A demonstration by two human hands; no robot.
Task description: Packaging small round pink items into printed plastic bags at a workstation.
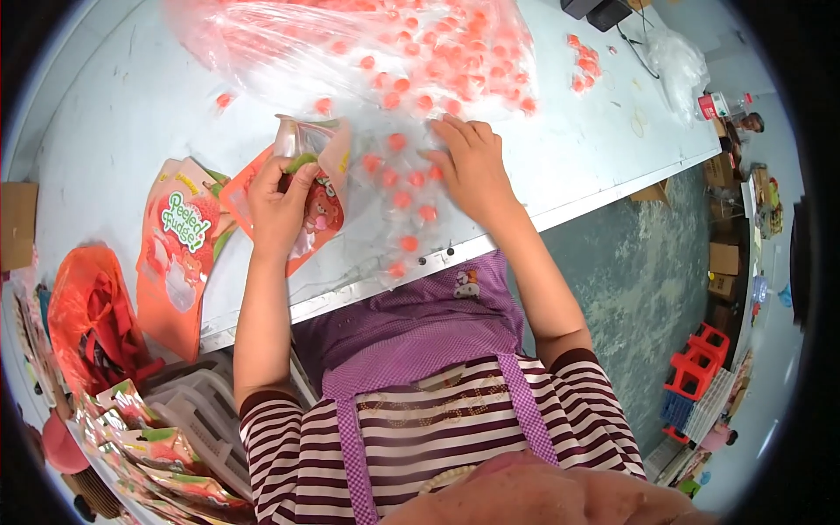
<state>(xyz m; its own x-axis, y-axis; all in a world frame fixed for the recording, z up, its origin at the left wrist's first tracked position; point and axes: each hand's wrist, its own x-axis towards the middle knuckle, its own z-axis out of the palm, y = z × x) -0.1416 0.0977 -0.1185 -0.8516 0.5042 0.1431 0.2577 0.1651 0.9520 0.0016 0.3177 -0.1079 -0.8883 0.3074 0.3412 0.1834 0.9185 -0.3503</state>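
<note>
My left hand (278,206) grips a pink-and-orange printed pouch (322,210) near its top, thumb in front. The pouch's mouth gapes, showing a silvery inside. Just to its right, several red candies in clear wrappers (402,199) lie loose on the table, down toward its front edge. My right hand (477,171) rests at the right side of these candies, fingers stretched and thumb apart, its fingertips touching the wrappers. Left of my left hand lies a stack of flat matching pouches (175,289). Beyond both hands, a large clear plastic bag (289,44) spills many more wrapped candies.
On the pale table (586,157), a small candy cluster (584,66) and a crumpled clear bag (678,66) lie at the far right. An orange-red plastic bag (87,306), grey crates (206,407) and more filled-looking pouches (166,451) are at the lower left. Red stools (697,359) stand right.
</note>
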